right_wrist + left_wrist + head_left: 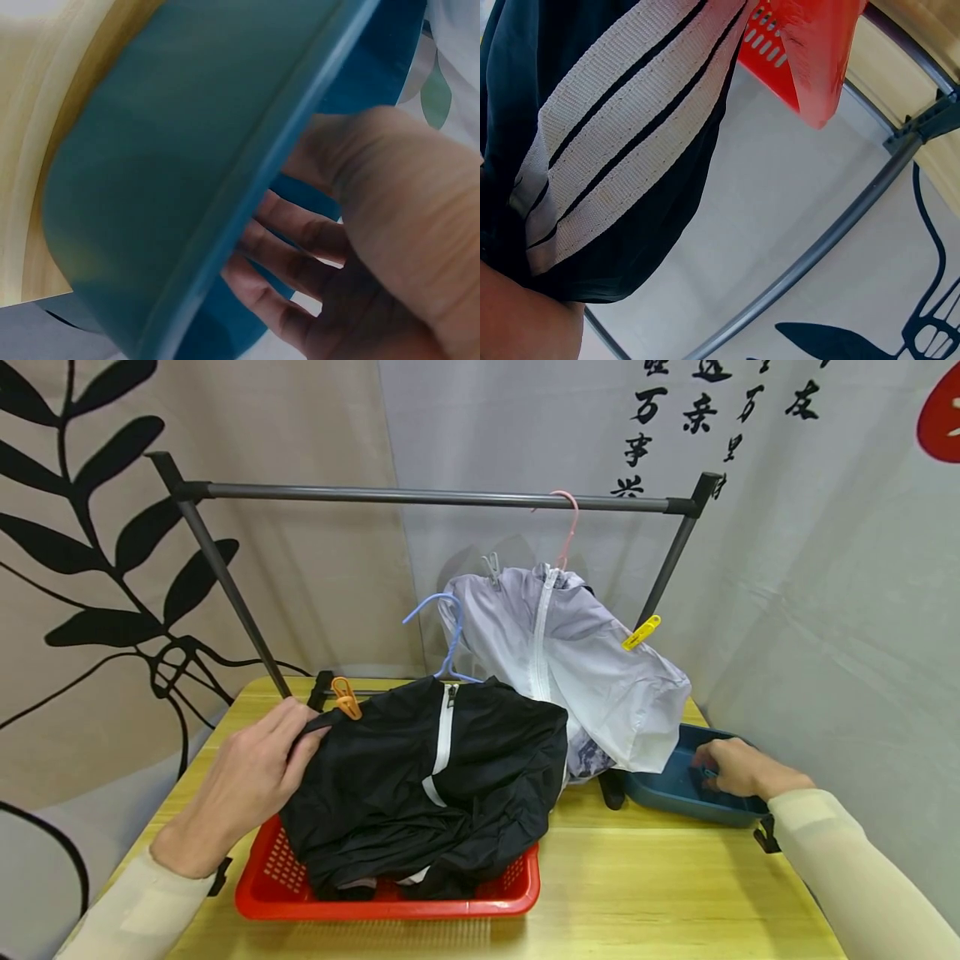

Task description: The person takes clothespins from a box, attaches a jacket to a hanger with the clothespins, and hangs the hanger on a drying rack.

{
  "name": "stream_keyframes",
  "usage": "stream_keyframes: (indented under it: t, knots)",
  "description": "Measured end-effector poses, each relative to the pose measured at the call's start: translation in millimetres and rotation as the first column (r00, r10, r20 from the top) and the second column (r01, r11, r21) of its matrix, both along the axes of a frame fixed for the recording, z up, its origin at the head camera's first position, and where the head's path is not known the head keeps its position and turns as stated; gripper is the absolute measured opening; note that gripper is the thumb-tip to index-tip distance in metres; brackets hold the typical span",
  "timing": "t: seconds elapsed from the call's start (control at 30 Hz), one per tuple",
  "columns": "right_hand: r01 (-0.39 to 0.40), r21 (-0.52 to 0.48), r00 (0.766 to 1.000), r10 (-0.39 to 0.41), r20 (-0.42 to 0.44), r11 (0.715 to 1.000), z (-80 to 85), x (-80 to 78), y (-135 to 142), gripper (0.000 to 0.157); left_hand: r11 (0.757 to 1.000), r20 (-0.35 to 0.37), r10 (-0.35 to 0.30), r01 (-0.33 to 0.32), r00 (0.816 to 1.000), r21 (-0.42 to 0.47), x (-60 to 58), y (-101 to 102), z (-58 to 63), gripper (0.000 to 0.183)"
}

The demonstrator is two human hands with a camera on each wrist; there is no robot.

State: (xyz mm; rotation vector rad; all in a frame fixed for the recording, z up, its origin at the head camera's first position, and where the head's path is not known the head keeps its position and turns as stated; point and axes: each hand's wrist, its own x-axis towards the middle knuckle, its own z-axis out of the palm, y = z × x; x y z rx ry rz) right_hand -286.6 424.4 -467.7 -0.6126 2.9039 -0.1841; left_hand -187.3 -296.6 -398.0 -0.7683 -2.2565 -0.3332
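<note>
My left hand [251,777] grips the shoulder edge of a black zip jacket [397,752] beside an orange clothespin [346,697] clipped there. In the left wrist view, white stripes [641,105] run along the jacket's hanging fabric. The jacket is on a blue hanger [453,635], its hook off the rail, and its lower part lies over a red basket [390,910]. My right hand [738,767] reaches inside a blue tub [675,802]. Near its fingertips is a small blue thing, perhaps a clip; the tub's rim hides the fingertips in the right wrist view.
A dark metal rack [375,493] stands on the wooden table [622,877]. From its rail a pink hanger [572,527] carries a grey-white jacket [577,652], with a grey clothespin [492,568] and a yellow one [642,632] on its shoulders. Wall hangings are behind.
</note>
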Motion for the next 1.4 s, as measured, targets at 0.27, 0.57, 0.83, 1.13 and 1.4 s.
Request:
stream_keyframes:
  t: [0.27,0.57,0.83,1.13,1.4]
  knots:
    - [0.008,0.004,1.000,-0.009,0.011,1.000,-3.6,-1.4,-0.5,0.024,1.000,-0.006,-0.008,0.008,1.000,0.013,0.1,1.0,0.3,0.012]
    - [0.007,0.015,1.000,-0.007,-0.008,1.000,-4.9,-1.4,-3.1,0.024,1.000,-0.014,-0.009,0.009,1.000,0.018,-1.0,0.4,-2.2,0.008]
    - [0.013,0.018,1.000,-0.013,-0.005,1.000,-6.2,-0.3,-3.1,0.028,1.000,-0.003,-0.006,0.006,1.000,0.006,-0.9,0.5,-2.8,0.030]
    - [0.004,0.009,0.999,-0.003,-0.031,1.000,-8.1,-0.6,-1.5,0.025,1.000,-0.018,-0.019,0.020,1.000,0.021,-2.1,0.7,-4.1,0.049]
    - [-0.018,-0.023,0.993,0.015,-0.120,1.000,-5.8,0.4,-2.5,0.017,1.000,-0.012,-0.005,0.005,1.000,0.028,-1.9,-0.7,-5.7,0.021]
